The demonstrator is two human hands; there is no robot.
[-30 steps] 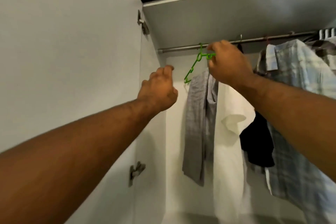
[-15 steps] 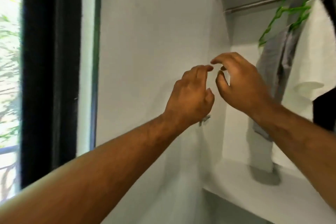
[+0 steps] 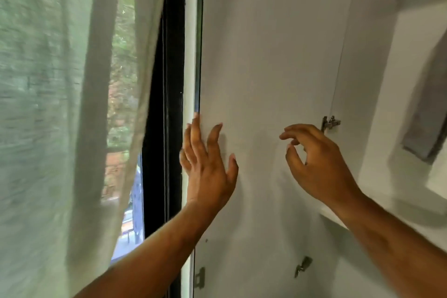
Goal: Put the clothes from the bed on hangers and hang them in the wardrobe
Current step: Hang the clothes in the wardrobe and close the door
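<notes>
The left hand is spread wide, fingers straight, and seems to lie flat on the inner face of the wardrobe door, with the fingertips at its free left edge. The right hand hangs in the air just in front of the door, fingers loosely curled with thumb and forefinger near each other, and holds nothing. Just right of it is a metal hinge, and two more fittings sit lower on the door. Of the clothes, only a blurred grey garment shows, hanging inside the wardrobe at the far right. The bed, the hangers and any clothes left on it are out of view. Left of the door are a dark window frame and a pale curtain. The risks I would judge from here: the fingertips lie in the narrow gap between door edge and frame, so a push outward could pinch them. The door could also catch the curtain. Swung shut, it might trap the grey garment if that hangs past the opening. No brand, label or writing can be read.
</notes>
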